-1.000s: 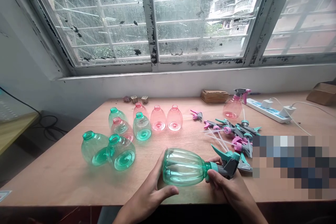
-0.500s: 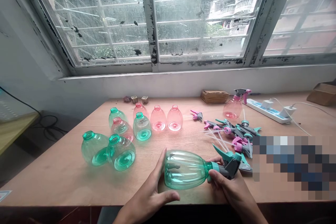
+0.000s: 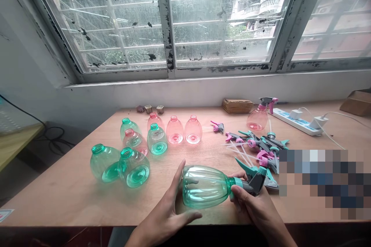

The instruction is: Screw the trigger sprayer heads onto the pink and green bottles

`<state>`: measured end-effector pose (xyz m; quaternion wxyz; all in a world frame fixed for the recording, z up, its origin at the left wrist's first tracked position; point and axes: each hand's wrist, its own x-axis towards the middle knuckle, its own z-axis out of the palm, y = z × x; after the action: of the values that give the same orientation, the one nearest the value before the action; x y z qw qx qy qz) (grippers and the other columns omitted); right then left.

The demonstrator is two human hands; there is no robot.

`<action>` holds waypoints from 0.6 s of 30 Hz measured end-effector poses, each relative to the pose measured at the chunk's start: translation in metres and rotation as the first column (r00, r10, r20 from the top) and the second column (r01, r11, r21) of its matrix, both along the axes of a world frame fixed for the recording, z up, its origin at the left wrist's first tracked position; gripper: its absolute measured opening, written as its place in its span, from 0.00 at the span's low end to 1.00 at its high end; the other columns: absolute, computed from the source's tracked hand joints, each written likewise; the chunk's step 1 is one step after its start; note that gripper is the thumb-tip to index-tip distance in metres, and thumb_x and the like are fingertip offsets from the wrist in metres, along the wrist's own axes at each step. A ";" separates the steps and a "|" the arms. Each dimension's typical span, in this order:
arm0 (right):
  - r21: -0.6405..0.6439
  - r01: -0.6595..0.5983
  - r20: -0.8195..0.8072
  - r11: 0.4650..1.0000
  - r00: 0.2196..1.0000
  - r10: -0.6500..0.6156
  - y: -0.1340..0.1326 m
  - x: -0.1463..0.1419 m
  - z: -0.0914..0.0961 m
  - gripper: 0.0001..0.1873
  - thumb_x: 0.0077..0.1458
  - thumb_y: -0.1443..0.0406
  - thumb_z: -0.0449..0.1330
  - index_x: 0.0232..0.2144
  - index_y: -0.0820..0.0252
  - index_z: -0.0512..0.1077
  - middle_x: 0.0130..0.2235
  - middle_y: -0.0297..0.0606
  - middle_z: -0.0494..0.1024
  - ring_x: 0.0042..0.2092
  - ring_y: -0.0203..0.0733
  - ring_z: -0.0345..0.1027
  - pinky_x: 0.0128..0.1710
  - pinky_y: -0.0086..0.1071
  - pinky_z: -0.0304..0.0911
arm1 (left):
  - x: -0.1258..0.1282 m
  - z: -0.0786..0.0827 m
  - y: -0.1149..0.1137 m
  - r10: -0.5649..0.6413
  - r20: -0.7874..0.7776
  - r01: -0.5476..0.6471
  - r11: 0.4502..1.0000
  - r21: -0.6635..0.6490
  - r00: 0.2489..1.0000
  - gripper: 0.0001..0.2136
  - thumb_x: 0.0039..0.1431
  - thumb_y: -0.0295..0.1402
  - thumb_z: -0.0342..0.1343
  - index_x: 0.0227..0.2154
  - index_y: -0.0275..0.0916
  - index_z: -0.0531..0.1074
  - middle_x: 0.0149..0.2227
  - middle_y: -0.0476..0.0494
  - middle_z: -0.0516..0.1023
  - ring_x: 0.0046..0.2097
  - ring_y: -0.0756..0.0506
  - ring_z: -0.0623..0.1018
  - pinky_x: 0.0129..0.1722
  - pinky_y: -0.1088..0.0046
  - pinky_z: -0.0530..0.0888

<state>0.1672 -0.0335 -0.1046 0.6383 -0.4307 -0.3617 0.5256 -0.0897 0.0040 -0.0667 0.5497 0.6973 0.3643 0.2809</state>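
Observation:
A clear green spray bottle [image 3: 205, 187] lies on its side in front of me, its base to the left. Its turquoise and grey trigger head [image 3: 255, 183] sits on the neck. My right hand [image 3: 249, 200] is closed around the collar, thumb on the near side. At the base, my left hand [image 3: 171, 208] is spread, with the thumb stretched out below the bottle and apart from it. Some left fingers show through the plastic behind the base; whether they touch it I cannot tell.
Several open green bottles [image 3: 133, 168] and pink bottles [image 3: 175, 131] stand at the left and middle. Right of them lies a pile of trigger heads [image 3: 261, 142]. Behind are a finished pink spray bottle [image 3: 257, 119], a cardboard box [image 3: 237, 106] and a power strip [image 3: 297, 122].
Very little differs. The bottle and both hands have shifted a few pixels to the right, with the right hand still closed on the collar and the left still spread.

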 end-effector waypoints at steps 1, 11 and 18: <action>-0.002 -0.004 0.002 1.000 1.000 0.004 0.000 0.000 0.000 0.22 0.49 0.52 0.75 0.37 0.59 0.74 0.21 0.33 0.78 0.18 0.33 0.63 0.19 0.25 0.57 | -0.001 0.000 0.001 0.012 -0.016 -0.012 1.000 -0.002 1.000 0.55 0.56 0.34 0.69 0.73 0.53 0.33 0.76 0.45 0.46 0.75 0.38 0.52 0.73 0.57 0.48; -0.013 -0.031 0.000 0.999 1.000 0.031 -0.001 0.001 -0.001 0.22 0.50 0.52 0.75 0.38 0.60 0.75 0.21 0.34 0.78 0.19 0.33 0.64 0.19 0.25 0.59 | 0.002 -0.002 0.004 0.011 0.023 -0.012 0.999 0.040 1.000 0.47 0.62 0.36 0.64 0.73 0.57 0.36 0.76 0.47 0.45 0.75 0.38 0.52 0.72 0.57 0.52; -0.006 -0.012 0.003 1.000 1.000 0.012 -0.001 -0.001 0.001 0.23 0.48 0.52 0.75 0.38 0.59 0.74 0.20 0.32 0.77 0.18 0.33 0.63 0.19 0.26 0.57 | 0.000 0.002 0.002 0.014 -0.020 -0.014 1.000 0.019 1.000 0.54 0.56 0.37 0.70 0.74 0.52 0.35 0.77 0.42 0.44 0.75 0.36 0.50 0.73 0.55 0.48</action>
<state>0.1660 -0.0350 -0.1036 0.6333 -0.4312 -0.3638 0.5298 -0.0897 0.0060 -0.0651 0.5373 0.7027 0.3720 0.2813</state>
